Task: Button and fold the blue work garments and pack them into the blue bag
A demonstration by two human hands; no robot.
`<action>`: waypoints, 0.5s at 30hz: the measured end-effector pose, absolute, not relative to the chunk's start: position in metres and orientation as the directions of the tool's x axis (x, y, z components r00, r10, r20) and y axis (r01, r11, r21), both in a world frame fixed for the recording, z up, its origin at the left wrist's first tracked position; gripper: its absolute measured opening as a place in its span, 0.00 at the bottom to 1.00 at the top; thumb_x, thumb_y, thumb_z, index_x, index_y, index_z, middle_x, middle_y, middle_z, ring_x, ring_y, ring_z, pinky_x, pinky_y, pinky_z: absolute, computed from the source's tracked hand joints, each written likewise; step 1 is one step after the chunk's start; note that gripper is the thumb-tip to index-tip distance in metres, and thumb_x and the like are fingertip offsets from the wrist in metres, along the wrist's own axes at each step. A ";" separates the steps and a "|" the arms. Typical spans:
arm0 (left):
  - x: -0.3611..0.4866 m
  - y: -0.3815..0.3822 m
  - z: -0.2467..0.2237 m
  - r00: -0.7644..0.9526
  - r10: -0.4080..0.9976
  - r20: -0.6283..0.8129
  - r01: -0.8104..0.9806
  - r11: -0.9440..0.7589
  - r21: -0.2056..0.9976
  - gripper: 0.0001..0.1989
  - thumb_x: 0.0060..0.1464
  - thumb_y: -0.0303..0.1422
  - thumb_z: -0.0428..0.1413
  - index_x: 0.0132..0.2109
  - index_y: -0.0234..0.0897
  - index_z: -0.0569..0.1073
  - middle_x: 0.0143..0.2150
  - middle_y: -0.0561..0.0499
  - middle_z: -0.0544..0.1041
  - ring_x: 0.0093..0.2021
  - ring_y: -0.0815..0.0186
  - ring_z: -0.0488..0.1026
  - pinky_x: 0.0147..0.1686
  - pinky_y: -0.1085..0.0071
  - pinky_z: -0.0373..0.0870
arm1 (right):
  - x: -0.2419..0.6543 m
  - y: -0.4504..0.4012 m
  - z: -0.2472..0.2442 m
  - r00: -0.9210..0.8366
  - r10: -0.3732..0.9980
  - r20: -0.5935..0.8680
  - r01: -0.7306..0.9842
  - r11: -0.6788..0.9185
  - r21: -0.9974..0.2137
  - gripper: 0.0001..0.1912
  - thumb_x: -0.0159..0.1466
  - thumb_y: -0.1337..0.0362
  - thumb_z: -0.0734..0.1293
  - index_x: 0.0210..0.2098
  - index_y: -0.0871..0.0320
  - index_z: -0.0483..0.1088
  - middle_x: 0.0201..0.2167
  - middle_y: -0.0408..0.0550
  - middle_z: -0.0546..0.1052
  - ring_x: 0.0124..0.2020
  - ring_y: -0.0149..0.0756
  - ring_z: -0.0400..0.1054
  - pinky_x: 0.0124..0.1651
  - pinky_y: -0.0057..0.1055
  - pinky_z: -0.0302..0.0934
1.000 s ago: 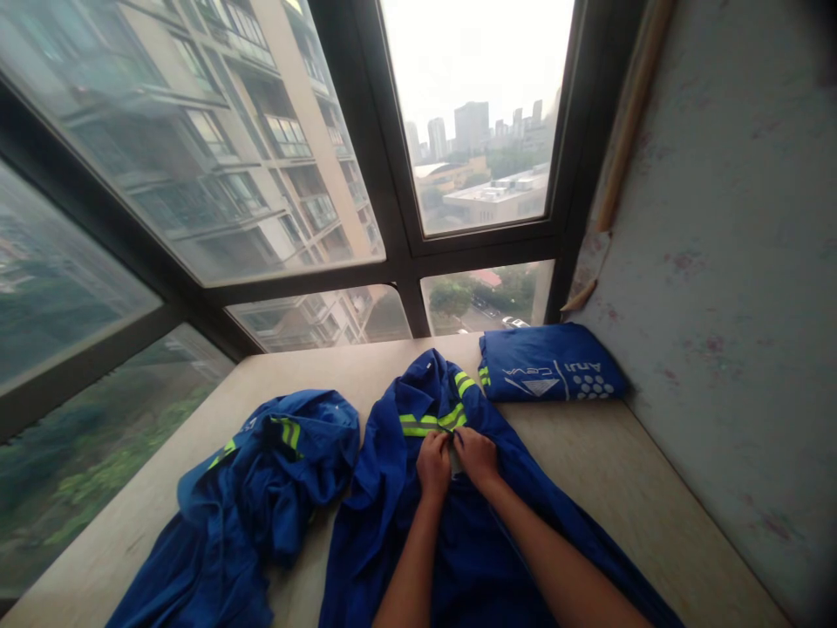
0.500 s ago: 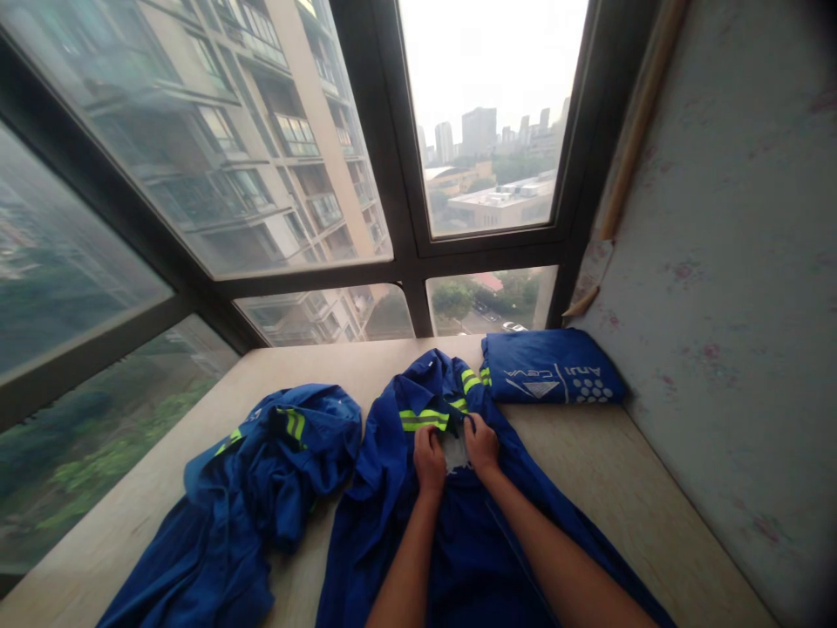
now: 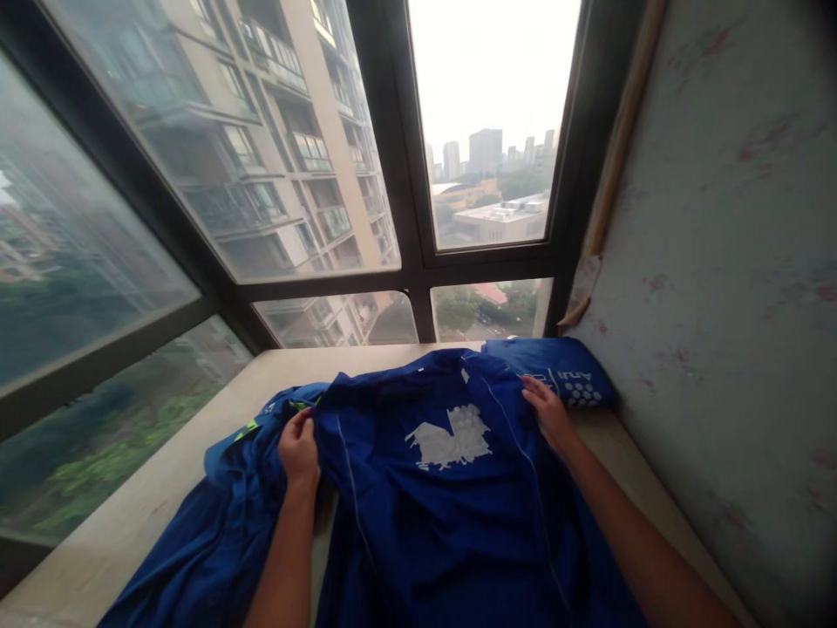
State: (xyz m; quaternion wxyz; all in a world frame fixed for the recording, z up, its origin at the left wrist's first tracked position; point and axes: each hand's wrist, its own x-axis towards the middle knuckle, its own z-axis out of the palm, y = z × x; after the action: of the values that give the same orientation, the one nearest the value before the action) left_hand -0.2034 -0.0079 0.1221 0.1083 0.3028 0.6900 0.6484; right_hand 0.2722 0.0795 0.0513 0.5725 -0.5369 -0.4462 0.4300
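A blue garment (image 3: 438,515) lies spread open on the pale ledge, its inner side up, with a ragged white patch (image 3: 451,439) in its upper middle. My left hand (image 3: 301,445) pinches its left front edge, beside the second garment. On the right, my right hand (image 3: 544,408) pinches the opposite edge, near the folded blue bundle. The collar lies between and beyond my hands. The fluorescent strips on this garment are out of sight.
A second blue garment (image 3: 215,523) lies crumpled at the left. The folded blue bundle (image 3: 575,371) with white print sits at the back right. Dark-framed windows (image 3: 414,270) rise behind the ledge (image 3: 176,436); a flowered wall (image 3: 719,288) stands at the right.
My hands have moved apart, left and right, and the garment's front has been opened wide. More of the white patch shows. The camera view has shifted slightly.
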 end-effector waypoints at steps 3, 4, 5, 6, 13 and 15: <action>-0.209 -0.056 0.115 -0.742 0.633 0.218 0.317 0.045 0.947 0.19 0.43 0.37 0.59 0.44 0.36 0.75 0.43 0.44 0.80 0.47 0.54 0.77 0.56 0.51 0.69 | 0.294 0.047 0.031 0.195 0.979 0.061 0.048 0.052 -0.997 0.31 0.51 0.53 0.69 0.52 0.59 0.72 0.49 0.58 0.78 0.50 0.48 0.73 0.52 0.44 0.66; -0.206 -0.075 0.103 -0.727 0.659 0.191 0.338 0.101 0.936 0.19 0.41 0.38 0.60 0.42 0.36 0.76 0.43 0.43 0.80 0.48 0.50 0.77 0.57 0.48 0.67 | 0.300 0.033 0.019 0.209 0.976 0.054 0.121 0.029 -0.992 0.31 0.51 0.53 0.69 0.52 0.59 0.72 0.49 0.59 0.77 0.50 0.49 0.73 0.52 0.45 0.66; -0.200 -0.095 0.088 -0.704 0.694 0.153 0.389 0.197 0.900 0.20 0.41 0.40 0.59 0.43 0.37 0.76 0.45 0.42 0.80 0.50 0.48 0.76 0.58 0.47 0.66 | 0.305 0.018 0.006 0.226 0.973 0.047 0.206 0.000 -0.979 0.30 0.51 0.53 0.68 0.51 0.59 0.72 0.49 0.59 0.77 0.50 0.50 0.72 0.52 0.46 0.66; -0.191 -0.115 0.070 -0.675 0.731 0.099 0.431 0.283 0.857 0.23 0.41 0.43 0.58 0.45 0.36 0.75 0.48 0.40 0.79 0.52 0.46 0.75 0.58 0.46 0.66 | 0.306 0.003 -0.006 0.234 0.971 0.044 0.285 -0.025 -0.958 0.29 0.52 0.54 0.67 0.52 0.58 0.72 0.50 0.59 0.77 0.51 0.50 0.72 0.53 0.47 0.66; -0.059 -0.194 -0.020 -0.428 0.896 -0.115 0.510 0.344 0.788 0.32 0.47 0.46 0.52 0.56 0.33 0.70 0.63 0.35 0.70 0.66 0.48 0.63 0.66 0.55 0.57 | 0.216 -0.084 -0.024 0.116 0.992 0.050 0.502 -0.015 -0.865 0.22 0.58 0.60 0.65 0.51 0.57 0.74 0.51 0.55 0.77 0.55 0.51 0.69 0.59 0.45 0.62; -0.017 -0.190 -0.016 -0.302 0.937 -0.179 0.456 0.306 0.836 0.35 0.49 0.46 0.53 0.61 0.31 0.67 0.65 0.35 0.66 0.67 0.50 0.60 0.66 0.57 0.57 | 0.181 -0.097 -0.011 -0.033 0.998 0.047 0.445 0.057 -0.894 0.17 0.64 0.58 0.66 0.51 0.55 0.73 0.53 0.53 0.74 0.53 0.46 0.70 0.56 0.45 0.64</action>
State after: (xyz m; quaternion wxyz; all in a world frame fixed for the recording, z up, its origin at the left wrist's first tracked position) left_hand -0.0172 -0.1901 -0.0159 0.3484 0.4773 0.7293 0.3449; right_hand 0.1813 -0.0965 -0.0106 0.3803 -0.5823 -0.6195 0.3641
